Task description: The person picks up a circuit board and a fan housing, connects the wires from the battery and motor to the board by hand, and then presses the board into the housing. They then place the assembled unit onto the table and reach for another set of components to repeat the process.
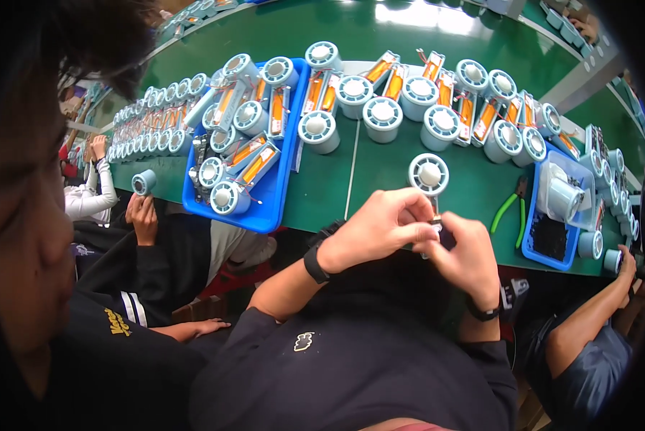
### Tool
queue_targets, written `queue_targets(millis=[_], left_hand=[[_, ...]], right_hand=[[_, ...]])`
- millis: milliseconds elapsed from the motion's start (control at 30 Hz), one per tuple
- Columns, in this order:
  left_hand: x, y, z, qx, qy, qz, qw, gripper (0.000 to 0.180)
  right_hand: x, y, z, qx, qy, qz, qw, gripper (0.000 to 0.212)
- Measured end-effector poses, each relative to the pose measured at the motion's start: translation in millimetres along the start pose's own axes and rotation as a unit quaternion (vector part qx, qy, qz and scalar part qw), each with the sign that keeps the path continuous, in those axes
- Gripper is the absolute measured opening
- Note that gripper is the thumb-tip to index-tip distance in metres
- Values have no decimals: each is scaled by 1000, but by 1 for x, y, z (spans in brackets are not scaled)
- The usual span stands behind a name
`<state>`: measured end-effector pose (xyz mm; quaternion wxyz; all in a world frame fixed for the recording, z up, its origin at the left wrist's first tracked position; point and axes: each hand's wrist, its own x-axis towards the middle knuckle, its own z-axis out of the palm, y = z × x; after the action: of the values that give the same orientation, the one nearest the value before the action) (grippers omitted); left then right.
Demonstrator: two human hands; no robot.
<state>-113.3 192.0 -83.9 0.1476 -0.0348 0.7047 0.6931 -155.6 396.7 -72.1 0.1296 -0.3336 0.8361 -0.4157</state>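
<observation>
Just past my hands at the table's near side is a light-blue handheld fan point(429, 174), its round vented head facing up and its handle running back between my fingers. My left hand point(380, 226) is closed, thumb and fingertips pinched at the handle. From the other side my right hand point(470, 251) closes on the handle's near end, the thumb meeting the left fingertips. A small dark part point(437, 222) shows between the fingertips; its kind is hidden. Most of the handle is covered by my fingers.
A blue tray point(294, 144) at left holds several fan units with orange batteries. More fan units point(382, 118) line the green table's point(330, 187) far side. Green-handled cutters point(509, 208) lie at right, beside a blue bin point(531, 244) of black parts. Co-workers' hands point(144, 219) are on both sides.
</observation>
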Motion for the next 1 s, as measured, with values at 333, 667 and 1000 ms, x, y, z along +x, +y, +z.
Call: queue_targets(millis=[333, 667, 1000], left_hand=[[48, 7, 2, 486, -59, 314, 813, 28], [40, -4, 18, 409, 64, 297, 861, 13], [29, -1, 20, 543, 118, 331, 762, 14]], right_hand=[[17, 16, -49, -110, -163, -22, 980, 20], [-3, 35, 5, 45, 132, 56, 989, 20], [-10, 36, 12, 13, 113, -24, 993, 33]])
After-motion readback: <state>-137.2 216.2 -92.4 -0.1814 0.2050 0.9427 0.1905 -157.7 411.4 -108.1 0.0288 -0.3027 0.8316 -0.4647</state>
